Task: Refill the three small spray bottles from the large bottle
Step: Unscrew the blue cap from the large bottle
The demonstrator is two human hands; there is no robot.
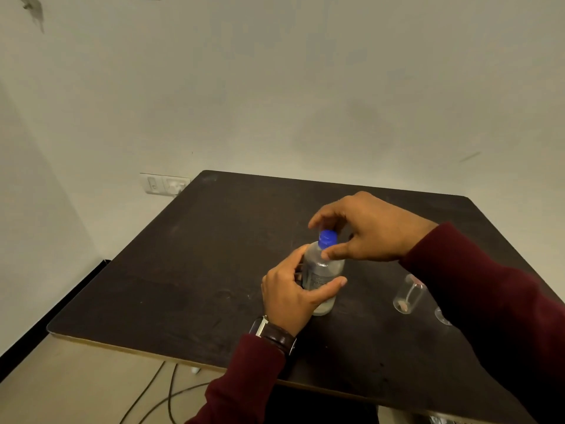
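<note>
Fingers of the right hand (367, 231) curl around the blue cap (327, 238), close to it but whether they pinch it cannot be told; the left hand (295, 290) wraps the bottle (321, 270), standing at the centre of the table (183, 270). If the cap frees suddenly, a hard squeeze could push liquid out. One small bottle (409, 293) stands at right, near the sleeve (477, 286), which could knock it over.

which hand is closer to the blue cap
Right. The right hand arches over the blue cap, thumb just below it; the left hand grips the bottle lower down.
</note>
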